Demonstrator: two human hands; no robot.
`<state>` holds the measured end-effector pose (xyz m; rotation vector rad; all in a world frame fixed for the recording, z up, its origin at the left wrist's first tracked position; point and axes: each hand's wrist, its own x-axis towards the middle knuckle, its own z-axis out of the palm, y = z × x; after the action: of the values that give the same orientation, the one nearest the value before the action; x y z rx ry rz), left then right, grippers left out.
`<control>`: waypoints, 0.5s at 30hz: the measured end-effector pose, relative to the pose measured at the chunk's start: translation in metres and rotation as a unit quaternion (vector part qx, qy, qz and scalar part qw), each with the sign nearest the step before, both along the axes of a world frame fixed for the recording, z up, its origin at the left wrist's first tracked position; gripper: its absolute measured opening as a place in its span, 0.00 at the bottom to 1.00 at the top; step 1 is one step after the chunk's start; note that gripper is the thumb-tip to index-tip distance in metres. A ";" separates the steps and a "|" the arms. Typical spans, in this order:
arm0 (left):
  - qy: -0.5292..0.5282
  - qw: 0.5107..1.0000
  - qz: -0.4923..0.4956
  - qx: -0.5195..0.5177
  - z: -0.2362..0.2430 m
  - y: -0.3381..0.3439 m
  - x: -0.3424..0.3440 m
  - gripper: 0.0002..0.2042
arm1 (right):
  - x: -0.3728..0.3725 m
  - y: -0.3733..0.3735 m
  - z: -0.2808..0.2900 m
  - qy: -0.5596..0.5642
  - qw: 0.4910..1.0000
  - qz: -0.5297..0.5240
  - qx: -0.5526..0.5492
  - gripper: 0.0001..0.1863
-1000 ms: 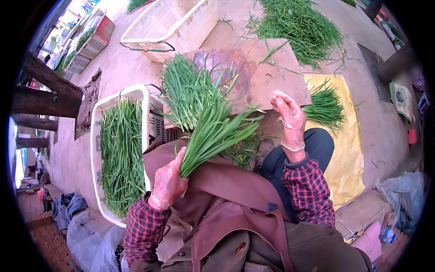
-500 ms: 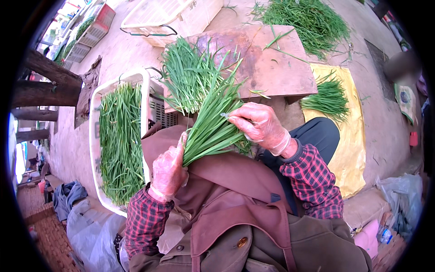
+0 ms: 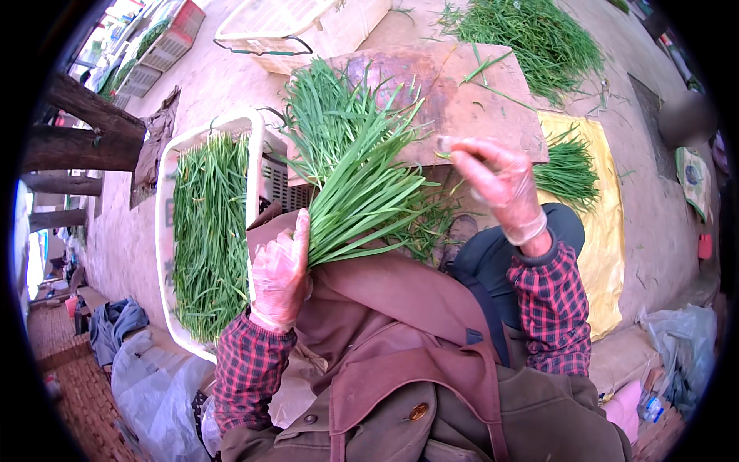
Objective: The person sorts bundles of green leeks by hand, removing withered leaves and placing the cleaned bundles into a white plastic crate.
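Clear thin gloves cover both my hands. Closed round the base of a leafy bunch of garlic chives (image 3: 366, 192), my left hand (image 3: 279, 266) keeps it above my lap, the leaves fanning up and to the right. Apart from the bunch, to its right, my right hand (image 3: 504, 185) is raised with thumb and fingers pinched. A tiny yellowish-green bit shows at its fingertips, too small to name. Another pile of chives (image 3: 319, 104) lies just beyond the bunch, on the left part of a low wooden board (image 3: 500, 115).
A white plastic crate (image 3: 164, 254) filled with chives stands at my left. Beyond the board is another white crate (image 3: 262, 31). Loose chives (image 3: 527, 42) heap on the floor at the far right. More chives (image 3: 570, 169) rest on a yellow sack (image 3: 604, 254). Scraps (image 3: 423, 227) lie below the board.
My right hand has moved from the bunch's leaves out to the right and up, fingers still pinched. My left hand keeps hold of the chives, and the view has shifted slightly.
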<state>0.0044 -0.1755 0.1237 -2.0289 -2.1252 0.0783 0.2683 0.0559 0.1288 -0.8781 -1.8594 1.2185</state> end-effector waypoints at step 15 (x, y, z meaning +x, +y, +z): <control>0.042 0.999 -0.004 0.026 -0.007 0.002 0.000 0.36 | -0.065 -0.022 -0.026 0.089 0.995 -0.019 0.050 0.05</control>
<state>0.0046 -0.1739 0.1168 -1.9680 -2.0475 0.1031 0.2033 0.0340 0.1028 -0.7234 -1.7377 1.1313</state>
